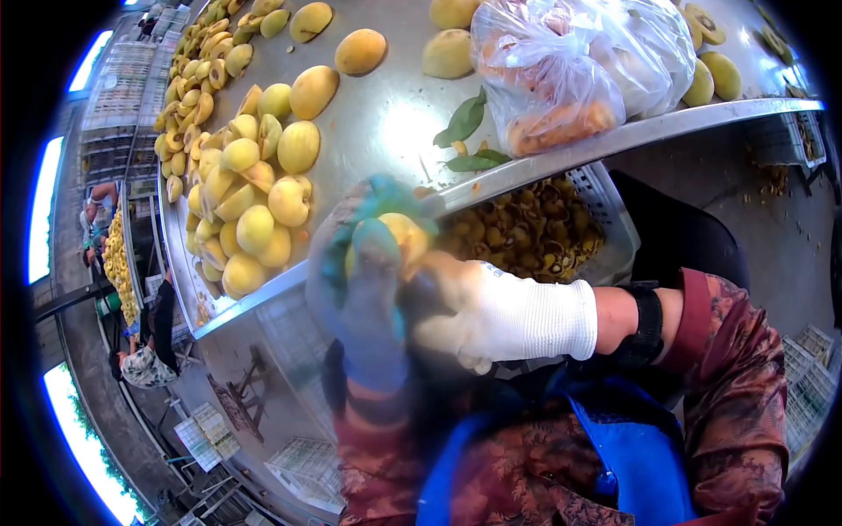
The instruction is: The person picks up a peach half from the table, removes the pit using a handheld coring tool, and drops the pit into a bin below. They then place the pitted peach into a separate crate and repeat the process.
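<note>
My left hand (373,272), in a blue-grey and green glove, is wrapped round a yellow peach (403,235) just off the metal table's front edge. Motion smears that hand. My right hand (469,307), in a white knit glove, is closed right beside the peach. Something dark shows by its fingers, too blurred to name. Close by on the table lies a heap of yellow peaches (254,230), some whole-looking and some cut in halves.
Plastic bags (561,70) with orange contents lie on the metal table (386,167) near green leaves (465,118). Below its edge stands a white crate (618,219) of brownish-yellow fruit pieces. Another person (149,364) is at far left, beside stools and stacked crates.
</note>
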`<state>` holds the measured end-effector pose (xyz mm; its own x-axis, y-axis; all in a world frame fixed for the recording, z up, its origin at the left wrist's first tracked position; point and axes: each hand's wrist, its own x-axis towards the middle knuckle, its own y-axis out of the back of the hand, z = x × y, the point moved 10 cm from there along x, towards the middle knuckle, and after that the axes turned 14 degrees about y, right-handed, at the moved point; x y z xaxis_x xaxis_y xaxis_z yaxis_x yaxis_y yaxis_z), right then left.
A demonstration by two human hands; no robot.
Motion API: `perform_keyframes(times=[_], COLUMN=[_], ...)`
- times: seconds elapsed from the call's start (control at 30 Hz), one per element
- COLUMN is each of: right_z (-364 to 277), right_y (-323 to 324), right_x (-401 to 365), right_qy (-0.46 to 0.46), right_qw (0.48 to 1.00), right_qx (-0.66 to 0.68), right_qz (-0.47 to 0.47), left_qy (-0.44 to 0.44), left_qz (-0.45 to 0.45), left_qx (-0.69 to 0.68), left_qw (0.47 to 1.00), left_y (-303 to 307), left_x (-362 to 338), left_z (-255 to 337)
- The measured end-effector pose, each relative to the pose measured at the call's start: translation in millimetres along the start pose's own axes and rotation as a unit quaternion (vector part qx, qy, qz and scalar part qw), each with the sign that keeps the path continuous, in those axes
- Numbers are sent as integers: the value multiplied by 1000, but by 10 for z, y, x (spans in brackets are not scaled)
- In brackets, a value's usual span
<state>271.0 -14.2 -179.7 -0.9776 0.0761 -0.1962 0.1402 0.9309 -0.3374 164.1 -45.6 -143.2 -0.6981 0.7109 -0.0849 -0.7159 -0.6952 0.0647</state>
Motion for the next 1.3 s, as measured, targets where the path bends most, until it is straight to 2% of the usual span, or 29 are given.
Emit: perform_keyframes(times=[0.03,0.17,0.27,0.37,0.47,0.53,0.67,0.77,0.87,0.97,1.07,1.17,1.3], right_z=[33,33,58,82,113,137,114,165,199,216,151,153,101], right_y=[-20,-83,-133,-186,-247,-299,-194,-169,-186,-214,-258,-304,-354], right_x=[-20,-68,-103,-131,-159,-179,-156,-141,-134,-119,-153,-213,-270], right_qy=[-32,-48,-58,-65,-75,-87,-80,-88,-79,-65,-76,-111,-134], right_qw=[999,996,993,989,974,964,984,987,986,987,980,969,955], right_qx=[32,78,99,124,197,231,147,120,134,136,168,203,244], right_qz=[-1,-21,-39,-57,-76,-103,-56,-55,-60,-61,-73,-89,-100], left_qy=[19,81,101,161,213,196,136,146,130,-9,185,166,183], left_qz=[-21,-121,-222,-220,-212,-220,-214,-170,-191,-207,-215,-241,-263], left_qx=[-8,-22,-87,-40,-81,-95,-88,-6,-2,61,27,14,-27], left_qw=[1000,989,966,961,950,951,963,975,973,976,959,956,947], left_y=[-5,-150,-292,-362,-369,-381,-397,-314,-326,-357,-346,-379,-404], left_x=[19,61,65,35,-12,-7,38,57,43,32,22,7,-19], left_z=[-22,-30,-46,-63,-117,-95,-45,-128,-85,142,-108,-101,-95])
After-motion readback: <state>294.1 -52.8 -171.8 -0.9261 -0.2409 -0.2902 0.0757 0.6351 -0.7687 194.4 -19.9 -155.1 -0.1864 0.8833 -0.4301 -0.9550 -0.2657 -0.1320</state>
